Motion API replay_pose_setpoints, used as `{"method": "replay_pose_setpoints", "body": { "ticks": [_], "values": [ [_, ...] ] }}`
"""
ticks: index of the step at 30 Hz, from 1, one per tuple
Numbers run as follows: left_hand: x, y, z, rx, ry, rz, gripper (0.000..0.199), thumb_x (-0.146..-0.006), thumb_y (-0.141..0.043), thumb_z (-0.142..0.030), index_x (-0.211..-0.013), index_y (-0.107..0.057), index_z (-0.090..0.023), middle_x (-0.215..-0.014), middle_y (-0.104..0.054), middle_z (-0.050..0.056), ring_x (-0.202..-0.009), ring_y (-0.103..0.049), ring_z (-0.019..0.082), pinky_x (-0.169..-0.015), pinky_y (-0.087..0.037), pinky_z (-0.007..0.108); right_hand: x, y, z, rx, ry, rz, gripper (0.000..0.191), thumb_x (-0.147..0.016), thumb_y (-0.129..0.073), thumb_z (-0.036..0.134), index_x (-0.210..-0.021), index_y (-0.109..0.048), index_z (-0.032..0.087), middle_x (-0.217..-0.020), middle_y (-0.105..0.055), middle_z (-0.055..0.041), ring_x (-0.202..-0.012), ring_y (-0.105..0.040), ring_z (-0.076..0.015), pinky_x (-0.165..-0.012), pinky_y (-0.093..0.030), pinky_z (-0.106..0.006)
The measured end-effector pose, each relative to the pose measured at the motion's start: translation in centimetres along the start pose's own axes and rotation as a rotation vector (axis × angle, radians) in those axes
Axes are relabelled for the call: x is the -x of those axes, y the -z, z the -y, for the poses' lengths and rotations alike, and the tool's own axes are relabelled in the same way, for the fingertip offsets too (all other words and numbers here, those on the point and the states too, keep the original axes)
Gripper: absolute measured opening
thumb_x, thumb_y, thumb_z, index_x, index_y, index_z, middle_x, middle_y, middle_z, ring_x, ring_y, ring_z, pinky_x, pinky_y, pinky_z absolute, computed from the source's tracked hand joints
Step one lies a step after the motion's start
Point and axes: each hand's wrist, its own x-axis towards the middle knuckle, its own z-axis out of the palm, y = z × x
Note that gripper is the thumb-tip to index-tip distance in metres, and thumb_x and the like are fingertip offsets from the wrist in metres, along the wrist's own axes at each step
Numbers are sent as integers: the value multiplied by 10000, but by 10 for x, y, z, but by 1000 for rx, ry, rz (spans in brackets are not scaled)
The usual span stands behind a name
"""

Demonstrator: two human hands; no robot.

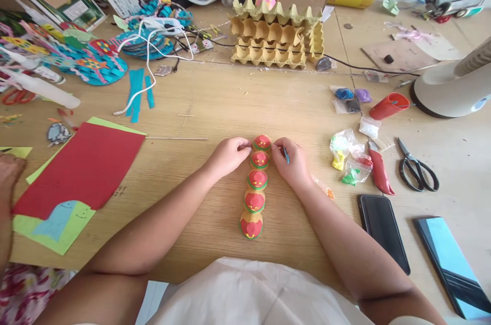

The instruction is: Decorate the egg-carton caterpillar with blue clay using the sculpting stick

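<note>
Handling the far end of a decorated carton strip (257,180), as seen from above. The strip, five red cups with green rims and yellow markings, lies on the tabletop (215,110), its length running toward the middle of the near edge. The left hand (229,157) has its fingertips at the farthest cup's left side; whether they pinch it cannot be told. The right hand (293,161) grasps a slim blue tool (286,155), fingertips beside the same cup's right side. The step in hand appears to be steadying or adjusting this cup; any further adjustment would call for light, even pressure from both sides. Scissors (418,167) lie toward the right edge.
</note>
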Motion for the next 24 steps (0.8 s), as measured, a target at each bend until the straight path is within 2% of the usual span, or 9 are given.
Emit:
{"method": "replay_pose_setpoints", "body": {
  "ticks": [2, 5, 7, 11, 14, 16, 20, 22, 24],
  "values": [
    [2, 0, -2, 93, 20, 20, 232, -866, -634, -308, -1011, -766, -186, -1005, -804, 68, -844, -730, 214, -720, -555, 313, 1, 1, 2, -34, -12, 12, 180, -947, -568, 334, -826, -635, 219, -697, -632, 9, -639, -545, -161, -634, -412, -292],
    [8, -2, -6, 235, 101, 32, 245, -838, -689, -321, -1029, -728, -174, -921, -766, 52, -596, -620, 127, -529, -477, 252, 1, 2, 6, -113, -35, 18, 204, -946, -577, 368, -823, -630, 215, -700, -621, 13, -651, -544, -156, -640, -425, -285],
    [12, -3, -9, 344, 142, 40, 247, -810, -725, -310, -1015, -704, -173, -959, -752, 55, -651, -646, 128, -546, -501, 243, 2, 3, 8, -179, -50, 24, 216, -944, -584, 386, -823, -625, 211, -706, -607, 16, -663, -540, -153, -650, -437, -281],
    [16, -2, -12, 541, 183, 77, 263, -782, -750, -279, -1022, -697, -185, -1116, -741, 74, -914, -711, 183, -681, -567, 262, 3, 6, 15, -322, -109, 39, 236, -939, -602, 423, -837, -619, 212, -735, -604, 13, -675, -537, -146, -657, -461, -275],
    [17, -1, -12, 650, 223, 104, 266, -796, -748, -308, -1034, -710, -196, -1078, -749, 72, -860, -700, 166, -605, -502, 223, 5, 9, 20, -397, -179, 53, 237, -932, -614, 440, -850, -619, 218, -744, -613, 11, -643, -520, -137, -599, -457, -259],
    [18, -2, -12, 735, 246, 137, 299, -829, -742, -391, -1059, -722, -202, -1057, -759, 73, -834, -696, 164, -595, -488, 229, 6, 10, 24, -430, -204, 68, 243, -923, -625, 453, -859, -624, 218, -750, -619, 8, -629, -511, -132, -558, -440, -247],
    [21, -8, -13, 879, 208, 220, 411, -885, -698, -555, -1103, -746, -211, -1146, -765, 90, -985, -709, 223, -745, -566, 306, 7, 12, 28, -485, -219, 72, 284, -901, -654, 492, -849, -620, 215, -759, -629, -3, -661, -534, -137, -541, -425, -235],
    [21, -10, -15, 926, 196, 223, 419, -880, -711, -565, -1126, -751, -228, -1181, -762, 82, -1036, -702, 243, -793, -580, 333, 8, 12, 29, -492, -222, 74, 296, -899, -658, 504, -848, -618, 215, -760, -629, -5, -664, -532, -137, -542, -421, -237],
    [22, -12, -18, 973, 208, 205, 405, -860, -750, -545, -1136, -751, -250, -1170, -763, 64, -1010, -701, 238, -777, -584, 338, 9, 11, 28, -474, -212, 62, 295, -903, -658, 506, -857, -620, 216, -767, -618, -3, -662, -520, -136, -547, -416, -242]
  ]
}}
